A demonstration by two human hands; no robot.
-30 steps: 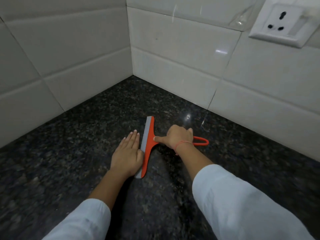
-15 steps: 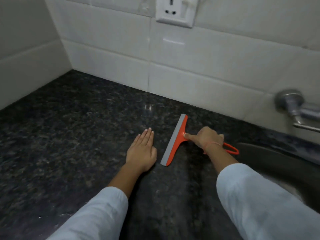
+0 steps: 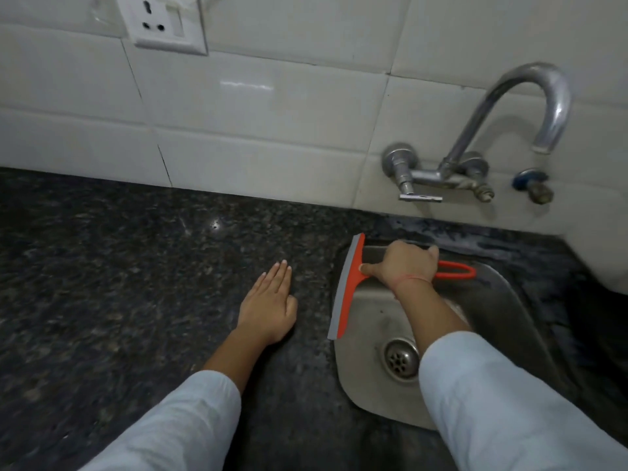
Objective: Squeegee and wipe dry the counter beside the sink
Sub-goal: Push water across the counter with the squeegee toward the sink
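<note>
My right hand [image 3: 406,266] grips the handle of an orange squeegee [image 3: 346,287] with a grey rubber blade. The blade lies along the left rim of the steel sink [image 3: 367,338], at the edge of the dark speckled granite counter [image 3: 136,283]. The handle's loop pokes out past my fist, over the basin. My left hand [image 3: 270,305] rests flat on the counter, palm down with fingers together, a short way left of the blade. No cloth is in sight.
A curved steel tap [image 3: 509,130] and a blue-capped valve [image 3: 533,186] stick out of the white tiled wall above the sink. A wall socket [image 3: 163,25] sits at top left. The sink drain [image 3: 401,358] lies beside my right forearm.
My right hand has drawn the squeegee rightward across the counter from the corner to the sink's edge. My left hand trailed along flat behind it, and the view swung right.
</note>
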